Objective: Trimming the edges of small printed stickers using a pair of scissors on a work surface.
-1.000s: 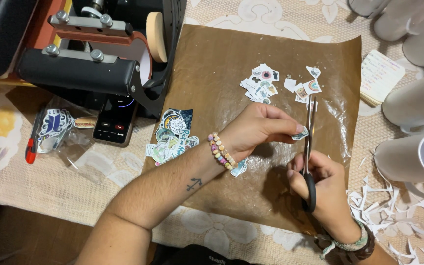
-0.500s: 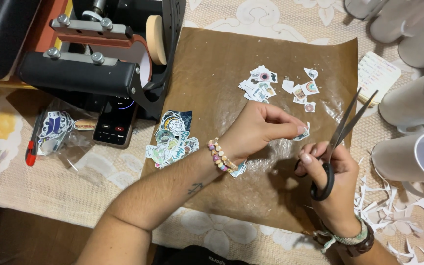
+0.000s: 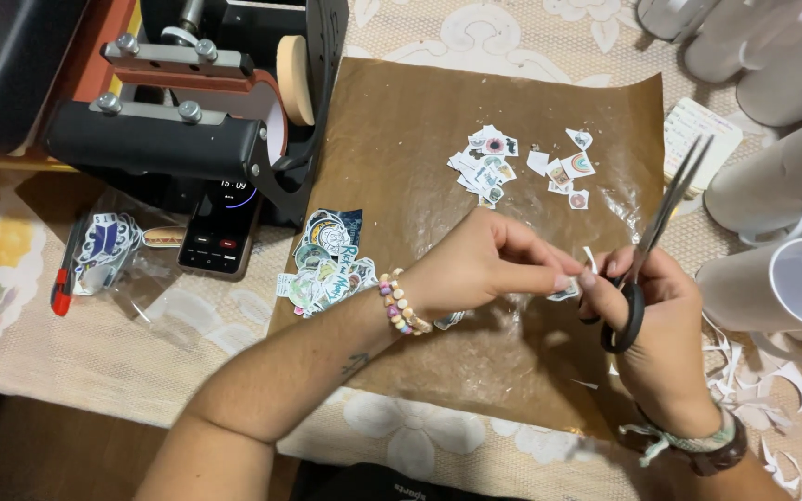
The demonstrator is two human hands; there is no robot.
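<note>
White-edged and tiny, the paper cutout (image 3: pixel 565 291) sits pinched between the fingertips of the left hand (image 3: pixel 475 269) and the thumb of the right hand (image 3: pixel 647 320), low over the middle of the brown baking paper (image 3: pixel 401 139). Its print is too small to make out; only a pale scrap with a hint of colour shows. The left fingers are closed together on the cutout, and a beaded bracelet (image 3: pixel 404 304) circles that wrist. The right hand's fingers are clamped through the black handles of the scissors (image 3: pixel 653 241), whose blades point up and away, slightly parted.

Beyond the hands, two small groups of cut stickers (image 3: pixel 486 165) lie on the brown sheet, white-bordered, with round and rainbow shapes. To the left, at the sheet's edge, a bigger heap of colourful stickers (image 3: pixel 327 264) in blues and greens overlaps. A small cream card with printed lines (image 3: pixel 698 134) lies at the sheet's right edge, near the white mugs (image 3: pixel 791 278). White paper trimmings (image 3: pixel 744 371) litter the lace tablecloth (image 3: pixel 475 28) below the mugs. Farther left stand a black mug press (image 3: pixel 178 130), a phone (image 3: pixel 220 232) and a clear bag with a blue sticker (image 3: pixel 104 246).
</note>
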